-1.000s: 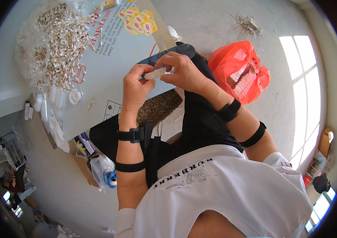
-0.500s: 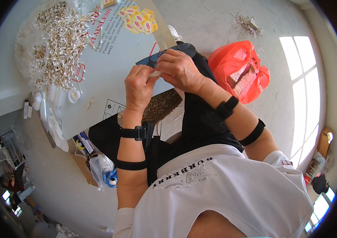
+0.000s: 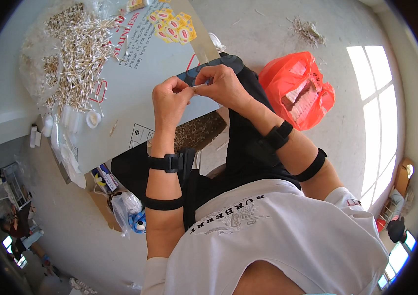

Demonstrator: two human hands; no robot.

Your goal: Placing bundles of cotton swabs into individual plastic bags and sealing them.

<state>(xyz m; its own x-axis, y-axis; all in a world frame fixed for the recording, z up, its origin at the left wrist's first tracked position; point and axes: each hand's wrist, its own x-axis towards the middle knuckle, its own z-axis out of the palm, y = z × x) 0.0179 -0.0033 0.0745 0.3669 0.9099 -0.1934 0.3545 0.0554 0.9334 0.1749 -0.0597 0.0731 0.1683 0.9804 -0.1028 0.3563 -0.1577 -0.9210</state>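
Over board edge (image 3: 120,142), hands (image 3: 196,91) pinch white swab (image 3: 198,87); swab heap (image 3: 78,49) well apart.

Left hand (image 3: 169,101), right hand (image 3: 223,83): fingertips pinched together.

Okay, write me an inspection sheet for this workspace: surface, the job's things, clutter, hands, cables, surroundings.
Surface: grey board with printed markings, used as a tabletop.
Job's things: small pale piece, too small to identify, pinched between both hands; big heap of small white sticks at the board's far left.
Clutter: yellow stickers; small white containers on the board's edge.
Hands: left hand and right hand meet at the piece, black bands on both forearms.
Cables: nothing seen.
Surroundings: orange plastic bag on the floor, window light at right.
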